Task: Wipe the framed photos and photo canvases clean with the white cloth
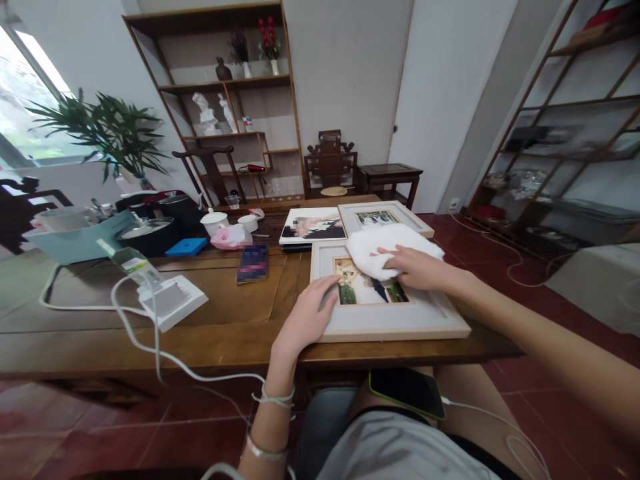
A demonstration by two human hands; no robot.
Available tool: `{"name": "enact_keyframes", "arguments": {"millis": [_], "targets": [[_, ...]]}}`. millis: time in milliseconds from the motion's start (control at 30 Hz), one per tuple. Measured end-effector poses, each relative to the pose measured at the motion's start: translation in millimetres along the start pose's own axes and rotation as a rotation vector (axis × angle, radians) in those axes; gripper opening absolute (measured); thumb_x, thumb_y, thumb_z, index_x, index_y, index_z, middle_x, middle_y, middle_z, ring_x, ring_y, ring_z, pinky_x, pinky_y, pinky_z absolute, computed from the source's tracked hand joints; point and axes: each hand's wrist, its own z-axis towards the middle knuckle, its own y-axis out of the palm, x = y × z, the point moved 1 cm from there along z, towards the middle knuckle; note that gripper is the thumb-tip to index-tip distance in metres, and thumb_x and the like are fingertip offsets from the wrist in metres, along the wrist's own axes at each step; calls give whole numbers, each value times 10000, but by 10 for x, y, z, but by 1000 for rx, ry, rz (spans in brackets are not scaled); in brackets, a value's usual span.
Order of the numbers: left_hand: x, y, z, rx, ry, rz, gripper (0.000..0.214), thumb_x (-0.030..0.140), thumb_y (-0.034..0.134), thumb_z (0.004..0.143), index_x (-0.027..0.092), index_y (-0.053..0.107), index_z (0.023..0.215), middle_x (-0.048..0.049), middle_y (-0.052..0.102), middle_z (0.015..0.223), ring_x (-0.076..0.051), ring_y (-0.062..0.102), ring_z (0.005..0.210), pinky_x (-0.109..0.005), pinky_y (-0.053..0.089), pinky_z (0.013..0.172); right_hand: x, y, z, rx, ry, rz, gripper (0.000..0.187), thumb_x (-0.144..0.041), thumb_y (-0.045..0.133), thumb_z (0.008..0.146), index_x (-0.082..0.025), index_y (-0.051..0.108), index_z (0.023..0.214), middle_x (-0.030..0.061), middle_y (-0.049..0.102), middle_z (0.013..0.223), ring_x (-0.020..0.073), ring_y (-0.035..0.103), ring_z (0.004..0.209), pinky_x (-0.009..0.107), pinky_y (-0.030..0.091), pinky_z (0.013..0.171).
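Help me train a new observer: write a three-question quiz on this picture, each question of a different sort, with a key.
1. Multiple choice: what is the right hand on?
A) a blue box
B) a white cloth
C) a pink packet

2. True or false: the left hand touches the nearest picture frame.

3. Fill in the blank: the dark-screened phone with a white cable lies on the person's ____.

Key:
1. B
2. True; it is at the left side of the frame.
3. lap
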Motion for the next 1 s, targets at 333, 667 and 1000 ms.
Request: {"name": "enact_keyframes", "arguments": {"millis": [333, 667, 1000], "targets": [[-23, 10, 4, -5, 2, 5, 360, 201, 440, 901, 171, 538, 1245, -83, 551, 1331, -196, 491, 1235, -382, 345, 1087, 61, -170, -109, 429, 155, -143, 485, 62, 349, 716, -133, 646, 1046, 96, 339, 1484, 267, 295, 1361, 426, 364, 1050], [-24, 13, 5, -10, -9, 19, 366, 208, 436, 906, 153, 533, 1254, -98, 552, 1326, -198, 490, 1235, -370, 349, 1083, -137, 110, 209, 60, 90, -173, 433, -26, 472, 712, -90, 643, 1105, 148, 335, 1477, 388, 235, 1361, 549, 256, 1069], [-19, 16, 8, -1, 13, 13, 360, 193, 440, 901, 152, 542, 1244, -96, 559, 1318, -199, 498, 1226, -371, 355, 1080, -824, -308, -535, -180, 95, -25, 329, -85, 392, 779, -152, 638, 988, 201, 634, 1121, 321, 630, 947, 443, 471, 803]]}}
